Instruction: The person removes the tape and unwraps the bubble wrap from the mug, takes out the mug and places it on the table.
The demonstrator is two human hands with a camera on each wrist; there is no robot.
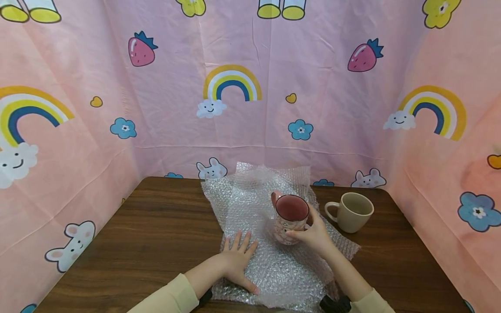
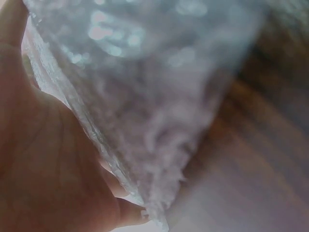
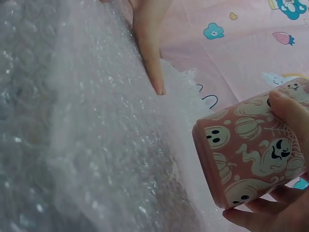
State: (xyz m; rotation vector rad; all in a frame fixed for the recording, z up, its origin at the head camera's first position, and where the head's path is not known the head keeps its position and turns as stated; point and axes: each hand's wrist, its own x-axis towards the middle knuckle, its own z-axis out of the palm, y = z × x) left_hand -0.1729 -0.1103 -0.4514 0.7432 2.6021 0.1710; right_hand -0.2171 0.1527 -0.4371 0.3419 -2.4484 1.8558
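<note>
A pink mug [image 1: 290, 217] with ghost and pumpkin drawings is held by my right hand [image 1: 316, 232], thumb on the near side and fingers round the right side. Its handle points to the back left. In the right wrist view the mug [image 3: 256, 145] shows its base edge, near the bubble wrap [image 3: 111, 125]; whether it touches the wrap I cannot tell. My left hand [image 1: 236, 263] rests with fingers spread on the left part of the bubble wrap [image 1: 274, 278]. In the left wrist view a blurred fold of wrap [image 2: 140, 96] hides part of that hand [image 2: 48, 154].
A beige mug [image 1: 355, 213] stands on the right of the brown wooden table [image 1: 172, 226], its handle to the left. Bubble wrap sheets overlap across the table's middle, up to the back edge. A pink patterned cloth [image 1: 168, 100] hangs behind and at both sides.
</note>
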